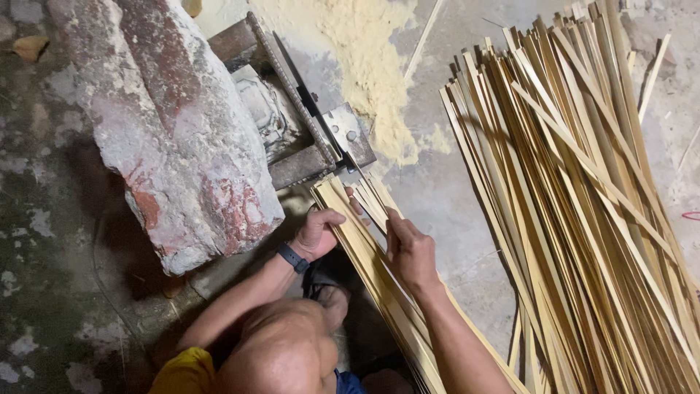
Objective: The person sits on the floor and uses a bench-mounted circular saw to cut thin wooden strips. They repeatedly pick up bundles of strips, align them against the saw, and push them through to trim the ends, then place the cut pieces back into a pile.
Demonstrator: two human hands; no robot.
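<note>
My left hand (319,232), with a dark band on its wrist, grips the left side of a bundle of pale bamboo strips (372,255) near its far end. My right hand (410,248) pinches a few strips on the right side of that bundle. The strip ends reach up to a metal cutting blade fixture (321,131) mounted beside a big stone block (175,124). The bundle runs back between my knees; its near end is hidden.
A large fanned pile of long bamboo strips (583,204) lies on the concrete floor at the right. Pale sawdust (372,51) is heaped behind the blade. My bare knee (281,350) and foot (332,299) sit below the hands.
</note>
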